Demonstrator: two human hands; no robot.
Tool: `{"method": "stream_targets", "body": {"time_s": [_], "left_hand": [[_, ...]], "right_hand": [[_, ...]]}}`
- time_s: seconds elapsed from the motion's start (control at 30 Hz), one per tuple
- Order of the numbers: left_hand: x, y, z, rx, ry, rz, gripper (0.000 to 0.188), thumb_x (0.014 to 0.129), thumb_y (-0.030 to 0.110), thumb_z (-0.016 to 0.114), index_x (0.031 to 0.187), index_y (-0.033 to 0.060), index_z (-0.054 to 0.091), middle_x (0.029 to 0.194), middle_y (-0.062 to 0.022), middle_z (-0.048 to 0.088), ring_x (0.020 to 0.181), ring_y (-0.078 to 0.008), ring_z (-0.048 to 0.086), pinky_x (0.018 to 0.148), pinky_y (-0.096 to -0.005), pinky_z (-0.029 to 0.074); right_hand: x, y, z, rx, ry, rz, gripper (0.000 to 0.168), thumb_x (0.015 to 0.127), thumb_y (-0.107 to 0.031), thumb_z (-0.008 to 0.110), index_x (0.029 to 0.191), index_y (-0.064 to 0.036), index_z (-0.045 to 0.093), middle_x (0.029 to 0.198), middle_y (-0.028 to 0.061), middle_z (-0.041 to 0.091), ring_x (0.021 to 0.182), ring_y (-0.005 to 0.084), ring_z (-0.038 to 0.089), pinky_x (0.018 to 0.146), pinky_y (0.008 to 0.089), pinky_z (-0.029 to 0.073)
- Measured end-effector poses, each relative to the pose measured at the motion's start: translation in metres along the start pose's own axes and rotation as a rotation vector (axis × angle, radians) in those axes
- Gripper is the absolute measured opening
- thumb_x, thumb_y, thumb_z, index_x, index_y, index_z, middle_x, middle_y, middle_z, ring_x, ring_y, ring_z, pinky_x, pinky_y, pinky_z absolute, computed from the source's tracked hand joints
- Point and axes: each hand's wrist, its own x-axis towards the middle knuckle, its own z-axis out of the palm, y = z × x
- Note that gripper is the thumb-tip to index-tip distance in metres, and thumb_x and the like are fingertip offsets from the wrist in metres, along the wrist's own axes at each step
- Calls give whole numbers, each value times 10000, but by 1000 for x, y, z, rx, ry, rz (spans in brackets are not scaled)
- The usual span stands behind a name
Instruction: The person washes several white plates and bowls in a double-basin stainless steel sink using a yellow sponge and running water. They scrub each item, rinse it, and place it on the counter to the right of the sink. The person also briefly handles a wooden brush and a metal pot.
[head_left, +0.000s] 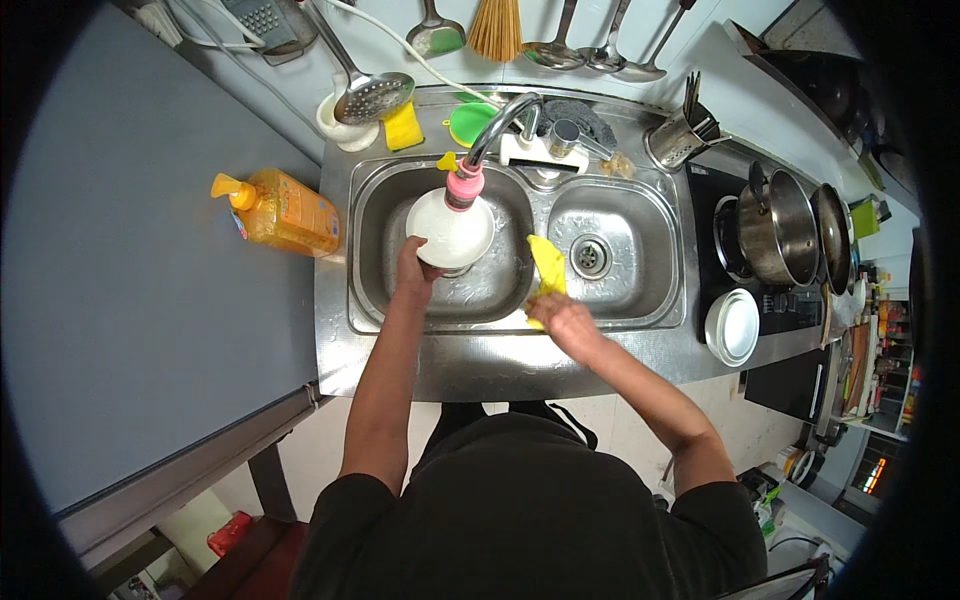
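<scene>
My left hand grips the near-left rim of a white bowl, holding it over the left basin of a double steel sink. Directly above the bowl hangs the pink nozzle of a curved chrome faucet. My right hand, slightly blurred, is on a yellow cloth that lies across the divider between the basins. Whether its fingers are closed on the cloth is hard to see. In the right basin a drain strainer shows.
An orange pump bottle stands left of the sink. White stacked bowls sit at the right by a steel pot. Behind are a utensil holder, a yellow sponge and a hanging skimmer.
</scene>
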Motion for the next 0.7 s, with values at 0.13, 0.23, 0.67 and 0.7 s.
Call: {"method": "stream_targets", "body": {"time_s": [0.13, 0.23, 0.67, 0.7], "left_hand": [[-4, 2, 10, -176, 4, -1, 481, 750, 255, 472, 1137, -31, 451, 1034, -180, 562, 835, -285, 621, 633, -386, 556], [6, -4, 13, -143, -1, -21, 497, 751, 253, 462, 1165, -22, 439, 1061, -184, 555, 875, -291, 615, 661, -405, 560], [16, -1, -1, 39, -79, -306, 845, 749, 703, 415, 1264, 33, 386, 1214, -162, 449, 1079, -340, 471, 853, -552, 393], [19, 0, -3, 70, -56, -342, 882, 731, 736, 411, 1261, 31, 389, 1202, -159, 451, 1062, -341, 475, 848, -547, 387]], "right_hand": [[-7, -15, -11, 110, -155, 45, 493, 674, -247, 713, 1087, -29, 556, 1175, 155, 484, 1017, 301, 528, 883, 376, 431], [22, -14, -30, 173, 42, 103, 521, 675, -195, 708, 1126, -8, 526, 1179, 168, 479, 1043, 321, 506, 895, 382, 418], [150, 15, 44, 713, 147, 217, 157, 757, -137, 634, 908, -98, 650, 752, 130, 625, 715, 263, 610, 695, 331, 474], [158, 16, 42, 985, 112, 291, 153, 767, -131, 636, 910, -81, 655, 766, 114, 640, 699, 232, 613, 676, 312, 476]]}}
